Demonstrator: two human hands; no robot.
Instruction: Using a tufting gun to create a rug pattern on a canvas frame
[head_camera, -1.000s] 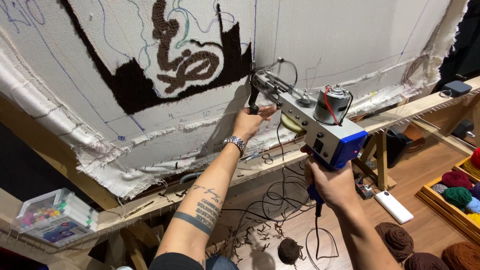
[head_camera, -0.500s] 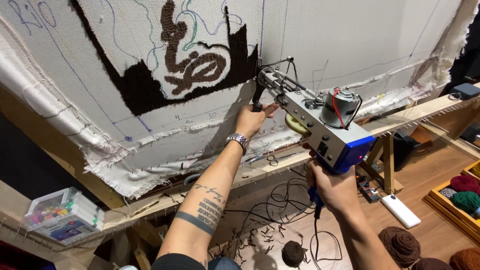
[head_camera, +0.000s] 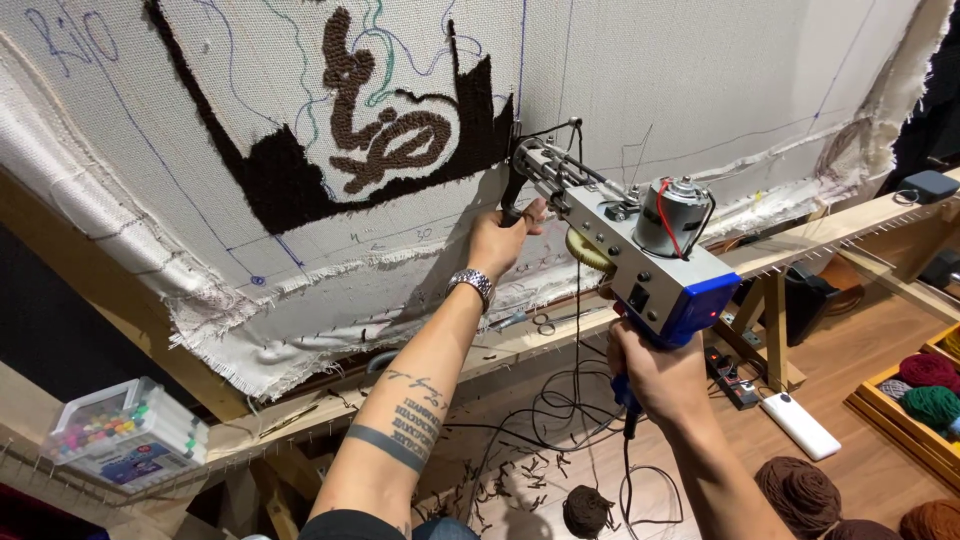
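I have been pushing the tufting gun (head_camera: 630, 250) up toward the dark tufted patch (head_camera: 290, 185) on the stretched cloth (head_camera: 700, 80). The clear marker box (head_camera: 125, 435) is sitting at the frame's lower left corner. My left hand (head_camera: 500, 240) is gripping the front handle; my right hand (head_camera: 655, 375) is wrapping tight around the rear grip.

Between the hands, the boxy grey metal tufting gun (head_camera: 640, 250) is showing a blue rear cap. Above the left hand (head_camera: 497, 242), the off-white woven cloth (head_camera: 680, 70) is carrying dark brown tufted yarn shapes (head_camera: 390, 150) and blue pen lines.
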